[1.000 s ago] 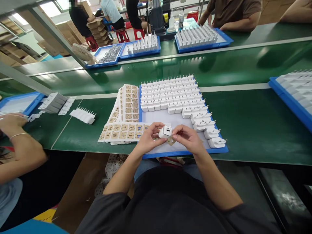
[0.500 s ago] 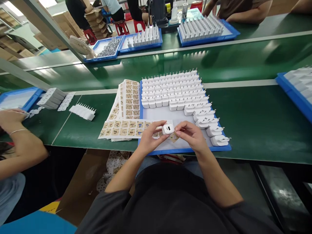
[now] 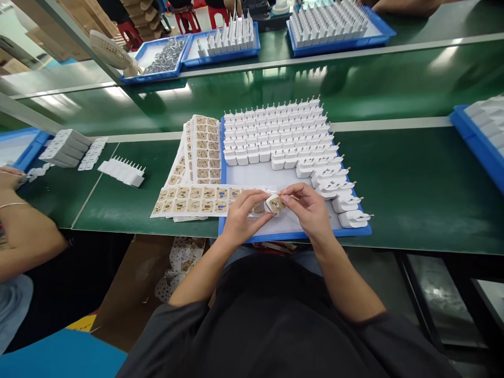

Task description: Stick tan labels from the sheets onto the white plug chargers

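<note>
A green counter (image 3: 409, 189) carries a blue tray (image 3: 253, 177), where white plugs (image 3: 275, 128) stand from eleven round to three o'clock of the hands; sticker sheets (image 3: 202, 149) lie towards ten. Over the tray, the left hand (image 3: 244, 215) has fingers pinching the held plug (image 3: 268, 206), probably light, stiff and slick, best taken by its sides. At its three o'clock, the right hand's (image 3: 307, 207) fingers pinch a tan sticker (image 3: 277, 203), likely thin, bendy and safest held by one edge
</note>
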`<state>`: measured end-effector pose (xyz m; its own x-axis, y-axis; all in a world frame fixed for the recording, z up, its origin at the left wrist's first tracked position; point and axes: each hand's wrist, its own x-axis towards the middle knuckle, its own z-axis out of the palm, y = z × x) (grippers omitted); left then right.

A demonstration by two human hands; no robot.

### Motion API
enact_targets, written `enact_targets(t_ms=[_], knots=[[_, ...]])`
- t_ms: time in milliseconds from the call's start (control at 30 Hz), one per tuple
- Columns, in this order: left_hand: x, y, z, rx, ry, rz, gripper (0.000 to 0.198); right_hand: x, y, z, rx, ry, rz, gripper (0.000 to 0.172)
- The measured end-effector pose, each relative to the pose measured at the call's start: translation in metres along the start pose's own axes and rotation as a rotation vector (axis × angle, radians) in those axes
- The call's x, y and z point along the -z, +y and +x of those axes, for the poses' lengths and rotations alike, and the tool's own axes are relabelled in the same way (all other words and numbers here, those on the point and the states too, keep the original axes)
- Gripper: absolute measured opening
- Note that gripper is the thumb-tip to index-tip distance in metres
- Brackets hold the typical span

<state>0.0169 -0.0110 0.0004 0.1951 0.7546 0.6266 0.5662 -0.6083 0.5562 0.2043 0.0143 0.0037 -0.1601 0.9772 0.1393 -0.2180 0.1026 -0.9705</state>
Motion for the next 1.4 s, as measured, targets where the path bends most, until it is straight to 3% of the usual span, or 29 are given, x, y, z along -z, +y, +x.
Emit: enact_targets(t_ms=[467, 1400], knots=[[0.001, -0.0001, 0.0003, -0.001, -0.039, -0.021, 0.037, 0.0008, 0.0023, 0.0001, 0.019, -0.005, -0.031, 0.011], [0.0025, -0.0005, 0.0, 0.03, -0.076, -0.067, 0.033, -0.0042, 0.0042, -0.0046, 0.152, 0.031, -0.302, 0.013]])
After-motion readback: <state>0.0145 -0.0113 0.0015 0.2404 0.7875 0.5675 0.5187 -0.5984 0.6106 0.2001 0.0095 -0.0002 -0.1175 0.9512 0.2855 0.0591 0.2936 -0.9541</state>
